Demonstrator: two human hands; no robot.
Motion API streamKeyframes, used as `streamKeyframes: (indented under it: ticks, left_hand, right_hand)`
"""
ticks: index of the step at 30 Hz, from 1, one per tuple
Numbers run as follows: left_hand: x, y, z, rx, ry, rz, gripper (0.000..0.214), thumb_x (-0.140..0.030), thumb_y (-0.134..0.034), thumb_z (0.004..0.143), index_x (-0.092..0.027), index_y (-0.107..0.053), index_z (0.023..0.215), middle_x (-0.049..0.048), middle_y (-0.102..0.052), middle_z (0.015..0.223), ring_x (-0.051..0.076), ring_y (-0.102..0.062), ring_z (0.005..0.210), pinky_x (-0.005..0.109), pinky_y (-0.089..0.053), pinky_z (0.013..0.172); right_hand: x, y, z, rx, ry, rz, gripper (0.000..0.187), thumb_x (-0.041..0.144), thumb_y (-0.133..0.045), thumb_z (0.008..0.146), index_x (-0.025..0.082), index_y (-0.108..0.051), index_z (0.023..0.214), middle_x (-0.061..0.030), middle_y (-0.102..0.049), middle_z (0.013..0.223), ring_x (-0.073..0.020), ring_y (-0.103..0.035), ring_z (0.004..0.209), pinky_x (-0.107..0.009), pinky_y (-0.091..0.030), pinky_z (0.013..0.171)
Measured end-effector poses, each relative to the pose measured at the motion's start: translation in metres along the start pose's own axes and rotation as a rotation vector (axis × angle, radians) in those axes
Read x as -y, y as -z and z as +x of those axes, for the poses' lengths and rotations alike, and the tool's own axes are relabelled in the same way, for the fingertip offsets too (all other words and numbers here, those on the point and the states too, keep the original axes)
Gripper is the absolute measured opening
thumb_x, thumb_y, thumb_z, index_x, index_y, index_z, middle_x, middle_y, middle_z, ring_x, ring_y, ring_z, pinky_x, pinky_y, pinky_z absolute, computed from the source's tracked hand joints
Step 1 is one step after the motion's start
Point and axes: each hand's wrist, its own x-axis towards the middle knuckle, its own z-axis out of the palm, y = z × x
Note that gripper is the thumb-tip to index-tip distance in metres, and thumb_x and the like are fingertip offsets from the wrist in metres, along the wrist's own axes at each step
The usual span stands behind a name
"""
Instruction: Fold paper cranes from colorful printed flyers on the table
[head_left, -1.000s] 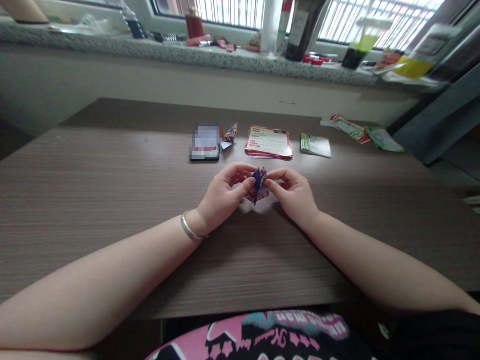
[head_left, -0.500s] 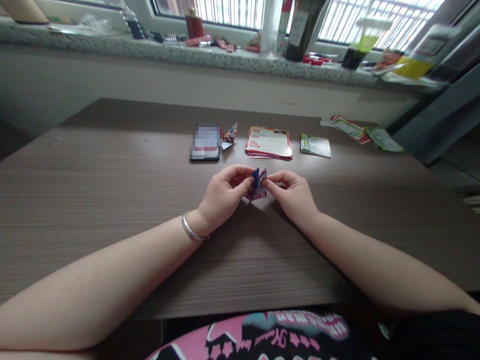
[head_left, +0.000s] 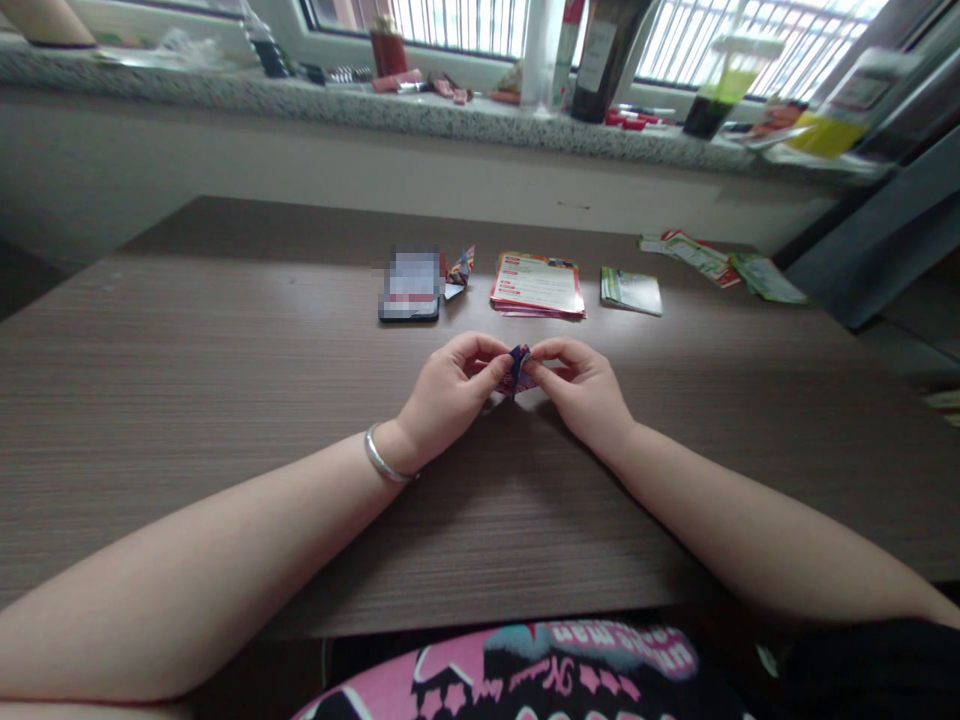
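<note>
A small folded paper piece [head_left: 517,369], blue and red with print, is pinched between both my hands just above the brown wooden table [head_left: 225,360]. My left hand [head_left: 450,390], a silver bangle on its wrist, grips it from the left with thumb and fingers closed. My right hand [head_left: 581,388] pinches its right side, fingers curled. Most of the paper is hidden between the fingertips.
Behind my hands lie a phone [head_left: 409,285], a finished folded paper figure [head_left: 458,272], a stack of printed flyers [head_left: 538,286], a smaller green stack [head_left: 631,290] and loose leaflets [head_left: 705,256]. Bottles and clutter line the granite windowsill [head_left: 450,110].
The paper piece has been pressed flatter and lower between the fingertips; both hands have drawn slightly closer together. Nothing else moved.
</note>
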Motion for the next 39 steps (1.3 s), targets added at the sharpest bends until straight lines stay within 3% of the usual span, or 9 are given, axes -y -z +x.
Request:
streamKeyframes:
  ticks: [8,18,30,39]
  left_hand:
    - [-0.005,-0.001,-0.001,0.005,-0.027,0.079,0.027,-0.040,-0.073,0.078,-0.016,-0.061,0.083,0.0003,-0.064,0.078,0.010,-0.062,0.066,0.021,-0.053,0.060]
    - [-0.001,-0.001,-0.001,0.077,-0.051,-0.052,0.020,-0.032,-0.070,0.081,-0.018,-0.057,0.085,-0.0032,-0.062,0.069,0.008,-0.061,0.059,0.016,-0.050,0.052]
    - [-0.011,-0.003,-0.007,-0.010,-0.167,0.122,0.006,-0.023,-0.062,0.083,-0.018,-0.060,0.084,-0.0011,-0.061,0.077,0.008,-0.057,0.063,0.018,-0.049,0.058]
    - [-0.014,-0.007,-0.006,-0.026,-0.138,0.187,0.006,-0.021,-0.061,0.082,-0.017,-0.057,0.079,-0.0019,-0.059,0.073,0.008,-0.056,0.063,0.020,-0.046,0.057]
  right_hand:
    - [0.002,0.000,-0.003,0.055,0.017,0.000,0.026,0.045,-0.071,0.078,0.021,-0.064,0.080,0.0010,-0.066,0.076,-0.0118,-0.063,0.066,-0.026,-0.055,0.060]
    - [-0.001,-0.001,-0.004,0.040,0.088,-0.014,0.021,0.040,-0.072,0.078,0.021,-0.064,0.082,0.0014,-0.065,0.078,-0.0112,-0.062,0.070,-0.025,-0.055,0.062]
    - [0.018,-0.003,-0.008,0.050,0.176,-0.115,0.005,0.024,-0.064,0.081,0.021,-0.062,0.077,0.0017,-0.065,0.077,-0.0107,-0.061,0.070,-0.023,-0.053,0.062]
    - [0.020,-0.007,-0.007,-0.008,0.138,-0.128,0.001,0.021,-0.064,0.077,0.021,-0.063,0.077,0.0016,-0.065,0.076,-0.0111,-0.062,0.069,-0.023,-0.052,0.060]
